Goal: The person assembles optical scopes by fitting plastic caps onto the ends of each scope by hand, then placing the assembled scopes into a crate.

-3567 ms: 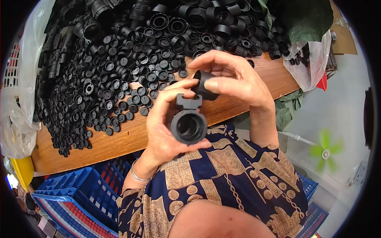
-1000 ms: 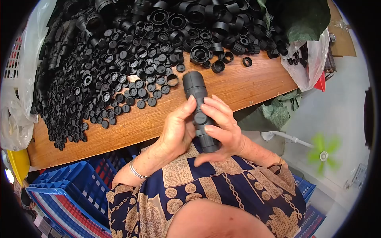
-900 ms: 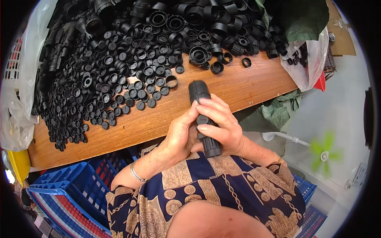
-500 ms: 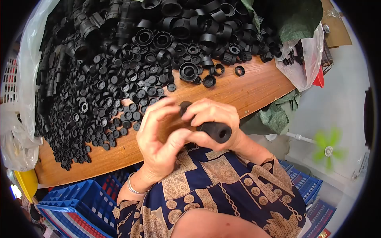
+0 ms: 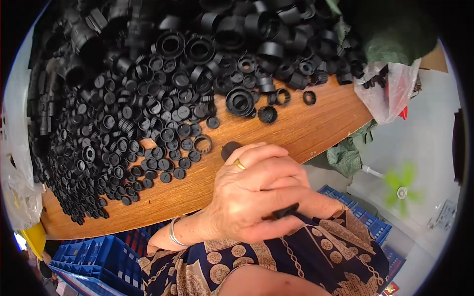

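Note:
My left hand [image 5: 247, 197], with a gold ring and a silver bangle, is closed over a black tube-shaped part. One dark rounded end of the black tube [image 5: 230, 150] shows above my knuckles. A small black piece [image 5: 286, 212] pokes out between my lower fingers; whether it belongs to the tube I cannot tell. My right hand [image 5: 316, 200] is pressed behind the left around the same part, its fingers largely hidden. Just beyond the hands, a thin black ring [image 5: 202, 144] lies beside many small round black caps [image 5: 165, 164].
Heaped black caps, rings and larger housings [image 5: 229, 32] cover the far and left parts of the wooden table [image 5: 306, 133]. Blue crates [image 5: 94, 256] stand below its near edge. To the right are a clear plastic bag [image 5: 390, 93] and a green-bladed fan [image 5: 401, 192].
My left hand, earlier apart with curved, spread fingers, has moved right and closed over the tube, covering much of my right hand. The camera view has shifted slightly.

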### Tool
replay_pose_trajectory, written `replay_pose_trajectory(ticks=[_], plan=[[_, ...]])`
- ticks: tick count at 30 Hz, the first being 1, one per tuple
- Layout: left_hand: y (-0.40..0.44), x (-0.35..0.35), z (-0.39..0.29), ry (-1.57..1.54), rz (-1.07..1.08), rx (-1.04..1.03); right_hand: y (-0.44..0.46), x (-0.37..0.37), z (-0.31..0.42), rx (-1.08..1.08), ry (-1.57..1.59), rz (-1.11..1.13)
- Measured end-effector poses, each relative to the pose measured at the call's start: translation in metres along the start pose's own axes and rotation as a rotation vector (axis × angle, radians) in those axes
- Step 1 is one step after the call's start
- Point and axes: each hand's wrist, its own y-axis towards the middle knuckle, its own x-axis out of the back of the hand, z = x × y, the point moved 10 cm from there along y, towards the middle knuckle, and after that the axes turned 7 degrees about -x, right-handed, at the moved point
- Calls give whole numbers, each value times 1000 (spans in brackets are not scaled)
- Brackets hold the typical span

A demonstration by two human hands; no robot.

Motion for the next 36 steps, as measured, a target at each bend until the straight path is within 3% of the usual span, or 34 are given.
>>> replay_pose_trajectory(ticks=[16,18,22,36], plan=[[-5,11,30,-149,-58,255,-4,-4,-25,52,88,-76],[-2,10,28,-119,-39,236,12,-5,-23,50,76,-97],[6,12,17,-44,-32,136,38,3,-3,-136,49,108],[-2,7,7,26,-121,32,33,11,9,-58,81,65]])
